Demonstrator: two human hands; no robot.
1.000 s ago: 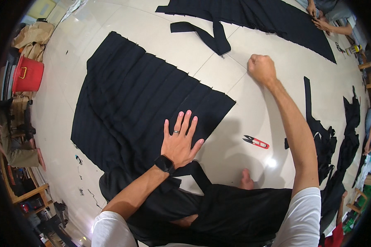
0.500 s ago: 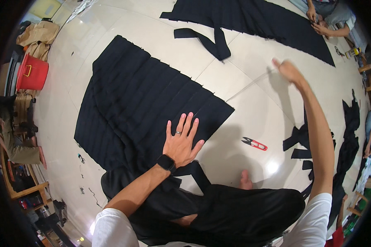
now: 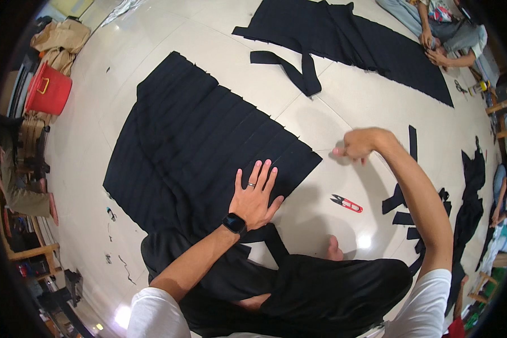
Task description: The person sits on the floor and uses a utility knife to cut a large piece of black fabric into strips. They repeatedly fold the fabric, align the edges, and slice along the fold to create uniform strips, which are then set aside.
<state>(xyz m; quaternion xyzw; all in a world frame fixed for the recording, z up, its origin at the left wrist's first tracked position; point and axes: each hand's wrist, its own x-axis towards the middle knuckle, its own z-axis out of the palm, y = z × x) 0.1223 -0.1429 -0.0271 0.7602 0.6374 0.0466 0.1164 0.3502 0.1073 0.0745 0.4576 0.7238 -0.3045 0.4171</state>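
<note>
A large piece of black pleated cloth (image 3: 208,129) lies on the tiled floor in front of me, with short thread ends along its far right edge. My left hand (image 3: 254,197), with a ring and a black watch, presses flat on the cloth near its right corner, fingers spread. To the right of that corner, my right hand (image 3: 359,145) is raised off the floor, fingers curled and somewhat blurred. A faint thread (image 3: 324,150) seems to run from the cloth's edge to its fingertips. Red-handled thread snips (image 3: 347,203) lie on the floor between my hands and my right forearm.
Another black cloth (image 3: 343,42) and a strip (image 3: 287,70) lie farther off, beside a seated person (image 3: 439,39). Black scraps (image 3: 403,218) lie right. A red bucket (image 3: 49,90) stands left, near another person's leg (image 3: 28,200). Loose threads (image 3: 127,267) lie lower left.
My right hand has come down and in toward the cloth's right corner from farther out. My left hand stays flat on the cloth. The whole view has shifted slightly.
</note>
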